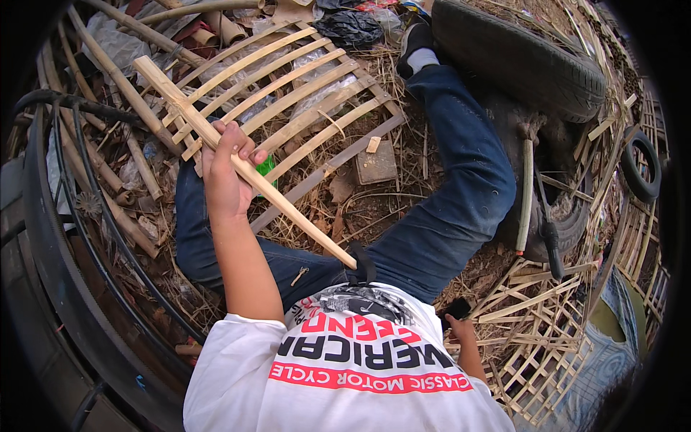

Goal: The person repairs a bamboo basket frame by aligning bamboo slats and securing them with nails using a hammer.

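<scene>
My left hand is closed around a long pale bamboo strip. The strip slants from the upper left down to my lap, its near end by a black strap at my waist. Behind it lies a slatted bamboo frame, partly over my left leg. At my right side, low by the hip, my right hand grips a small black object whose kind I cannot make out. Between my legs a flat block rests on the ground with a wood chip on it.
A large tire lies beyond my right leg, a smaller tire farther right. A black-handled tool leans near a stick. Bamboo lattice sits at lower right. Black metal bars and bamboo poles line the left.
</scene>
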Available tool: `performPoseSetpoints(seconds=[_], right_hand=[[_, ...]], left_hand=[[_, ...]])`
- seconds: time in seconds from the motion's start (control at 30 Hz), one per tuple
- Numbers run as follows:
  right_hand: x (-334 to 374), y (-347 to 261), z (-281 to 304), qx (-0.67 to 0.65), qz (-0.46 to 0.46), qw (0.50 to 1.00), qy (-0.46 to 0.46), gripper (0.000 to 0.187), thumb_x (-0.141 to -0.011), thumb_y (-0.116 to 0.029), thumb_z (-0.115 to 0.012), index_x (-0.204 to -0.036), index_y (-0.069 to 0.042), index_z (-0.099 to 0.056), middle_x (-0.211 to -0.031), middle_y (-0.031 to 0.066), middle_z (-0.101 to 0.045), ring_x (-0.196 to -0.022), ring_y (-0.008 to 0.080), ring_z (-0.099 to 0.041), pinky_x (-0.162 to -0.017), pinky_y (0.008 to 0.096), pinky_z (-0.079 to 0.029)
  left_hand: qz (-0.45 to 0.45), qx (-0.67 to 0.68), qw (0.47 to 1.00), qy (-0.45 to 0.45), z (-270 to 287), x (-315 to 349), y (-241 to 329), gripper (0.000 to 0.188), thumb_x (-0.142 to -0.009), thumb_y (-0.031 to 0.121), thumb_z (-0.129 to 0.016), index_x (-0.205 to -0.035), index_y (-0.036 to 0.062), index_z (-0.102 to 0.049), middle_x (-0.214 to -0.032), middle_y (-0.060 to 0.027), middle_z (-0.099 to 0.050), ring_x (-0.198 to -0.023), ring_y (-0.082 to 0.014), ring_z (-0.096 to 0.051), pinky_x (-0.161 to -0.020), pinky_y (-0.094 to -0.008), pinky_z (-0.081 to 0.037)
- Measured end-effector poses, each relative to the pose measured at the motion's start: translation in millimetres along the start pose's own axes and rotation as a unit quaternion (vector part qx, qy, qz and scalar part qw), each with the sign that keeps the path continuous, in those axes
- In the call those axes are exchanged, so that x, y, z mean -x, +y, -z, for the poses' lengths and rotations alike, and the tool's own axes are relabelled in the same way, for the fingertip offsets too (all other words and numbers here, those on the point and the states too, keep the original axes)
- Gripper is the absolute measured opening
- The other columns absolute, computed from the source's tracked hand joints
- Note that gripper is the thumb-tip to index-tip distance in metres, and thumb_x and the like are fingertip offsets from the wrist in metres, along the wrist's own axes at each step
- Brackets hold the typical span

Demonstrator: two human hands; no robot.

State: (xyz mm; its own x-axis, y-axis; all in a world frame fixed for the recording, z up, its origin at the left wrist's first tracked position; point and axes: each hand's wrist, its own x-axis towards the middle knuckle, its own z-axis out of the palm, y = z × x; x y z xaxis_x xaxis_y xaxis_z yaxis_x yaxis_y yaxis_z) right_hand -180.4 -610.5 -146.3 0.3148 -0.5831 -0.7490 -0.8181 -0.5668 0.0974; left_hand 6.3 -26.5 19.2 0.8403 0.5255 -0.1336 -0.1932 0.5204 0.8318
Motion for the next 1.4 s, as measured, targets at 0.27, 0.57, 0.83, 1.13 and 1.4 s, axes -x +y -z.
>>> performPoseSetpoints(seconds=[0.27,0.57,0.83,1.13,1.4], right_hand=[[161,-209,148,-0.206,0.509,0.82,0.159,0.028,-0.084,-0.003,-0.069,-0.108,-0.001,-0.055,-0.07,-0.0011,-0.052,-0.061,0.0048,-0.047,-0.054,0.0209,-0.035],[221,-333,5,0.022,0.674,0.696,-0.248,0.071,-0.08,-0.027,-0.078,-0.136,-0.002,-0.041,-0.118,0.0217,-0.059,-0.111,0.0336,-0.06,-0.093,0.0411,-0.049],[207,-363,-28,0.076,0.629,0.73,-0.256,0.027,-0.092,-0.016,-0.063,-0.112,0.003,-0.06,-0.086,0.0168,-0.07,-0.079,0.0235,-0.069,-0.071,0.0332,-0.053],[180,-387,-31,-0.063,0.463,0.691,-0.551,0.028,-0.102,-0.017,-0.048,-0.109,0.006,-0.062,-0.097,0.0112,-0.068,-0.087,0.0181,-0.065,-0.082,0.0319,-0.053],[159,-428,-32,-0.089,0.452,0.707,-0.536,0.029,-0.103,-0.021,-0.047,-0.107,0.004,-0.06,-0.094,0.0112,-0.067,-0.087,0.0193,-0.066,-0.082,0.0328,-0.053]], left_hand=[[-0.015,0.093,0.995,-0.042,-45,-3,21,0.012,-0.097,0.02,-0.058,-0.094,0.0161,-0.047,-0.072,0.0044,-0.036,-0.067,-0.0072,-0.039,-0.058,-0.0261,-0.038],[-0.104,-0.015,0.989,0.104,-64,-48,57,0.028,-0.093,0.011,-0.061,-0.105,0.0152,-0.036,-0.082,0.0016,-0.044,-0.069,-0.0063,-0.043,-0.055,-0.0264,-0.039],[-0.034,-0.093,0.982,0.16,-8,-108,31,0.048,-0.088,0.011,-0.069,-0.115,0.0135,-0.03,-0.101,-0.003,-0.048,-0.075,-0.0064,-0.043,-0.053,-0.0231,-0.042],[-0.023,-0.173,0.985,0.009,22,-127,-10,0.078,-0.084,0.01,-0.071,-0.142,0.0064,-0.02,-0.121,-0.0153,-0.05,-0.108,-0.0208,-0.051,-0.095,-0.0382,-0.045],[0.096,-0.38,0.92,0.012,74,-68,-98,0.057,-0.082,0.021,-0.075,-0.127,0.0033,-0.044,-0.107,-0.0087,-0.055,-0.096,-0.0181,-0.055,-0.086,-0.0352,-0.049]])
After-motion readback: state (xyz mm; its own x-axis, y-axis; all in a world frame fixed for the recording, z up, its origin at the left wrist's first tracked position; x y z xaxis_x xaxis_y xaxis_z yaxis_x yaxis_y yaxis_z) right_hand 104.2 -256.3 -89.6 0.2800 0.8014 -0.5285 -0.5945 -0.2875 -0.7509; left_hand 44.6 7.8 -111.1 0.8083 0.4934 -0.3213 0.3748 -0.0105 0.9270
